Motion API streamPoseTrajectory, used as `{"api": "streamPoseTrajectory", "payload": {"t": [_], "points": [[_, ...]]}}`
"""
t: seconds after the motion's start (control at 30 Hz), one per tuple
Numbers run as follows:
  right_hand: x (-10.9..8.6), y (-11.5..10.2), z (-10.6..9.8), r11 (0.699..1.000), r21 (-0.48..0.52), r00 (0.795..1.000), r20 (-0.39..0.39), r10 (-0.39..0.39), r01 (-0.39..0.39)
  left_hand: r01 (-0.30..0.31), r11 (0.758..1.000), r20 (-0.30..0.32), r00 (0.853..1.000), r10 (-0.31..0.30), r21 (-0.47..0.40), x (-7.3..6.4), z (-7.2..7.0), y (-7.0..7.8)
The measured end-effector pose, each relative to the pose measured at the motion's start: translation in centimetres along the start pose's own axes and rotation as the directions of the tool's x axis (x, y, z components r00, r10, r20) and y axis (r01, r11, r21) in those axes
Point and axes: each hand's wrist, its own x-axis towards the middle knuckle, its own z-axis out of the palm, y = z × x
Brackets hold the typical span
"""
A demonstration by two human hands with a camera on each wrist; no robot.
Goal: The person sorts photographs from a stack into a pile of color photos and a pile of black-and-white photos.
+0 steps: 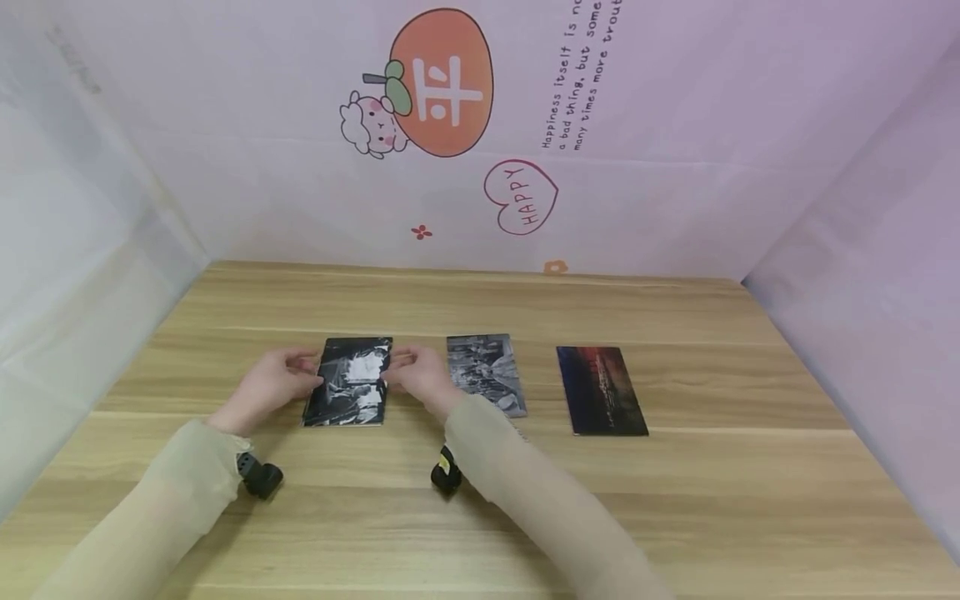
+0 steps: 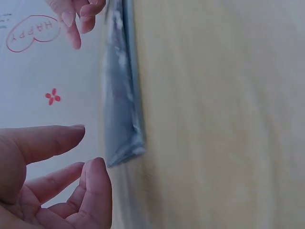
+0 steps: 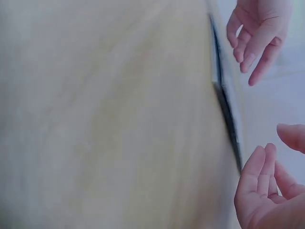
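Flat on the wooden table (image 1: pixel 675 517), leftmost of three photos: black-and-white photo (image 1: pixel 350 382). Left hand (image 1: pixel 273 383) and right hand (image 1: pixel 420 375) flanking its side edges, fingers relaxed, apart, gripping nothing. Right of it: grey photo (image 1: pixel 487 371), then dark photo (image 1: pixel 600 390).

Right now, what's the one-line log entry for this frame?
left hand: open beside black-and-white photo | right hand: open opposite | two other photos to the right on table
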Motion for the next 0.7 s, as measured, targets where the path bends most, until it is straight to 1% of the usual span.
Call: {"api": "streamPoseTrajectory", "payload": {"t": [0.1, 0.2, 0.37, 0.47, 0.57, 0.7], "points": [[-0.2, -0.2, -0.7, 1.0, 0.016, 1.0, 0.005, -0.023, 0.022, 0.004, 0.999, 0.007, 1.0, -0.004, -0.033, -0.2, -0.1, 0.7], [-0.6, -0.5, -1.5, 0.999, 0.025, 0.999, 0.007, -0.038, 0.037, 0.001, 0.999, 0.004, 1.0, 0.0, -0.034, -0.4, -0.1, 1.6], [-1.5, -0.8, -2.4, 0.998, 0.038, 0.998, 0.026, -0.058, 0.057, -0.052, 0.998, -0.017, 0.999, 0.052, -0.033, -0.7, 0.3, 2.9], [-1.9, -0.7, -3.1, 0.996, 0.036, 0.996, 0.042, -0.078, 0.076, -0.067, 0.997, -0.018, 0.998, 0.066, -0.05, -0.8, 0.8, 3.6], [-2.2, -0.4, -3.8, 0.995, 0.026, 0.994, 0.057, -0.094, 0.093, -0.064, 0.996, -0.02, 0.998, 0.063, -0.062, -0.8, 1.5, 4.3], [-2.6, 0.1, -4.9, 0.994, 0.014, 0.992, 0.067, -0.106, 0.105, -0.051, 0.992, -0.017, 0.999, 0.05, -0.116, -0.5, 2.6, 4.9]]}}
